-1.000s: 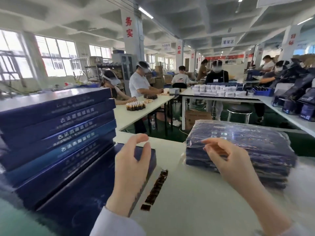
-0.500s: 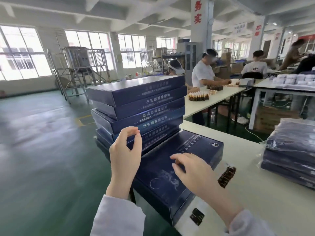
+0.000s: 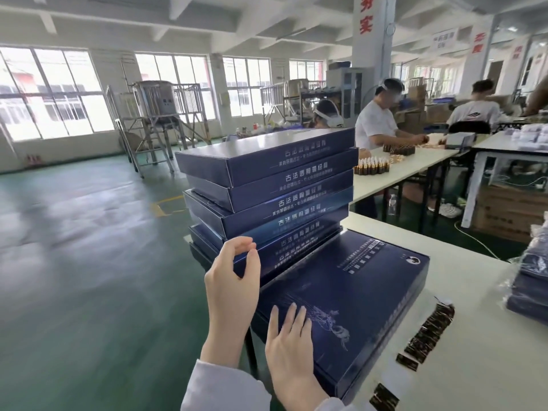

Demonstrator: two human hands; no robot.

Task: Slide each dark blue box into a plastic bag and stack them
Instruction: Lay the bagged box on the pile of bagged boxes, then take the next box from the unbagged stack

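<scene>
Right grip [image 3: 292, 348] lies flat on the near end of the lid of a dark blue box [image 3: 355, 292], fingers [image 3: 292, 317] straight and close together, pressing down, curled round nothing. Left grip [image 3: 234, 280] is raised just to its left, in front of the stack of boxes [image 3: 267, 197]. Its thumb and forefinger are curled into a ring with the tips nearly meeting, and it holds nothing I can see. The box lies flat and unbagged on the white bench [image 3: 474, 351], its far-left side against the foot of the stack and its near corner at the bench edge, maybe past it (hard to tell from here). The stack is skewed, with the upper boxes jutting out over the lower ones. Strips of dark sachets [image 3: 430, 336] lie just right of the box, and the bagged pile [image 3: 530, 280] sits well apart at the far right. Other workers sit at farther tables. This looks like the start of a cycle: the box is being drawn in for bagging, with no open bag in sight near the hands. Risks: a flat palm has only friction, so a quick pull could send the near corner off the edge and tip the box to the floor. Dragging it along the stack's foot, or a knock from the raised left grip, could topple the crooked stack. A swing to the right would sweep the sachets.
</scene>
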